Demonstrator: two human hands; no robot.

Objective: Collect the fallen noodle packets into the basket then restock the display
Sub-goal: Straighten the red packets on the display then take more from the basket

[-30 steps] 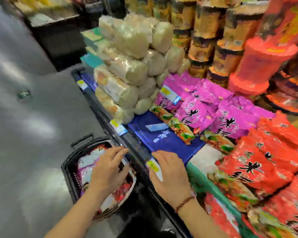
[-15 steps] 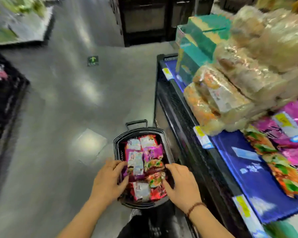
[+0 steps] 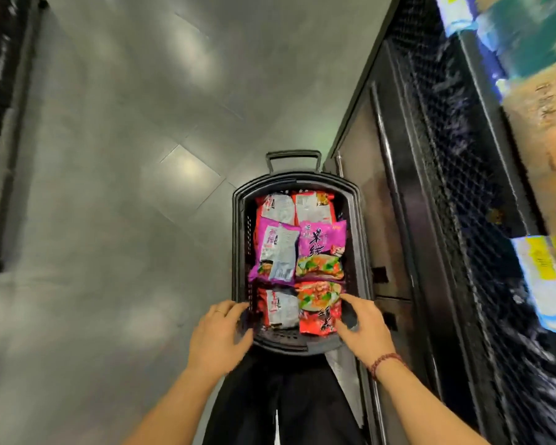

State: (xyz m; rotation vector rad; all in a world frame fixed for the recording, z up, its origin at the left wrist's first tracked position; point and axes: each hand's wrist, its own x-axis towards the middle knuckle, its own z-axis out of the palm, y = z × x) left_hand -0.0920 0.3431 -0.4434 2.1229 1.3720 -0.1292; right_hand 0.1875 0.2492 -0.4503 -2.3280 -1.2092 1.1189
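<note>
A black basket [image 3: 362,239] stands on the grey floor [image 3: 109,194], its handle [image 3: 294,154] at the far end. Noodle packets [image 3: 321,244] fill it in two rows: red ones at the far end, two purple ones in the middle, and two more red ones nearest the person.

The left hand [image 3: 220,335] is at the basket's near left corner, its fingers fairly straight and resting on the rim, holding nothing. The right hand [image 3: 363,326] is at the near right corner, its fingers spread and relaxed, with the thumb and forefinger touching the edge of the nearest red packet [image 3: 318,311] without closing on it. A beaded bracelet [image 3: 386,363] circles that wrist.

Just right of the basket rises the display shelf [image 3: 430,187], black with a mesh front; blurred price labels [image 3: 540,277] hang along its upper edge.
</note>
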